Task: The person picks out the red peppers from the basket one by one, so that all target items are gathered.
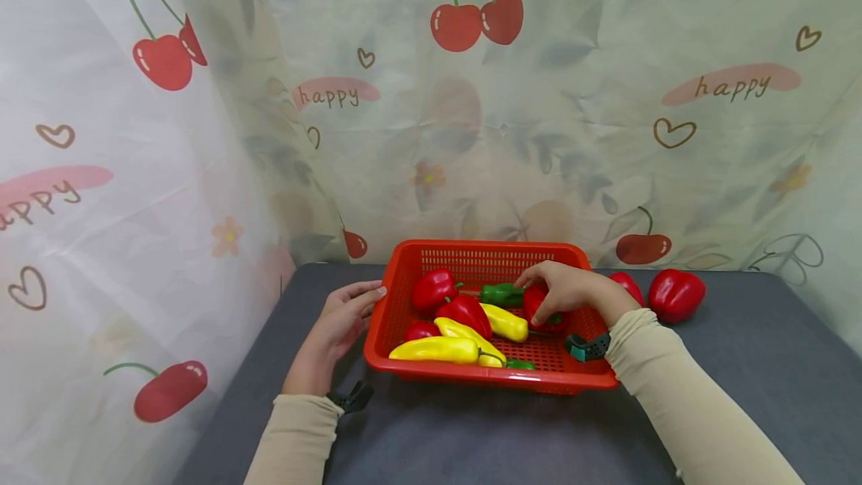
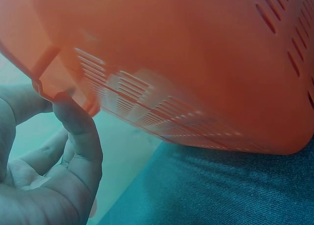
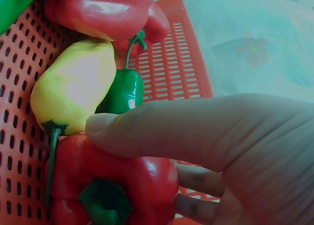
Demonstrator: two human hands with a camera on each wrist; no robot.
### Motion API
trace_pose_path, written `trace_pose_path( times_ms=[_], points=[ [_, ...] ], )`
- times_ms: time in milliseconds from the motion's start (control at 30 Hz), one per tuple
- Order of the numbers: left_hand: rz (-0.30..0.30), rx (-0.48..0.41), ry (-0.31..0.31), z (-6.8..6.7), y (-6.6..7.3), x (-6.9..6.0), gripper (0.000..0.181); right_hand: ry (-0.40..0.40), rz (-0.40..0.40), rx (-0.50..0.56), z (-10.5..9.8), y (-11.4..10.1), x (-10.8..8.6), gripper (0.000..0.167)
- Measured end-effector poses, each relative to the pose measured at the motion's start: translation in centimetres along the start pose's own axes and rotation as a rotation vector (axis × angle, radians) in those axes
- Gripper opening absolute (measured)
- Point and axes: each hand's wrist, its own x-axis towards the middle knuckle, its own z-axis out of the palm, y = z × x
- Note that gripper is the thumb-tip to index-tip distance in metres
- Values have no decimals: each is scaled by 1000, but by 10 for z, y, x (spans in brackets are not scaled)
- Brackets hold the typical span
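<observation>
On the left, my left hand (image 1: 341,322) pinches the side rim of a red plastic basket (image 1: 431,369); in the left wrist view, thumb and finger meet at its edge. Inside the basket's right part, my right hand (image 1: 569,288) grips a red bell pepper (image 3: 154,181), its thumb across the near side and other fingers partly hidden behind. Beside that pepper lie a yellow pepper (image 3: 73,87) and a green pepper (image 3: 125,90). More red peppers (image 1: 433,290) and long yellow peppers (image 1: 434,350) fill the basket's left side. A green one (image 1: 521,364) shows at the front wall.
Two red bell peppers, one (image 1: 676,296) in full view and one (image 1: 628,287) partly behind the right wrist, lie on the dark grey tabletop (image 1: 761,373) right of the basket. A cherry-printed curtain (image 1: 498,133) hangs behind and at the sides.
</observation>
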Motion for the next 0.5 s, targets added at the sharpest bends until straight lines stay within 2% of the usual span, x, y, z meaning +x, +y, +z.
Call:
trace_pose_path(
  times_ms=[500],
  points=[
    [2, -17, -10, -1, -1, 1, 43, 30, 11, -17, 0, -1, -2, 64]
  ],
)
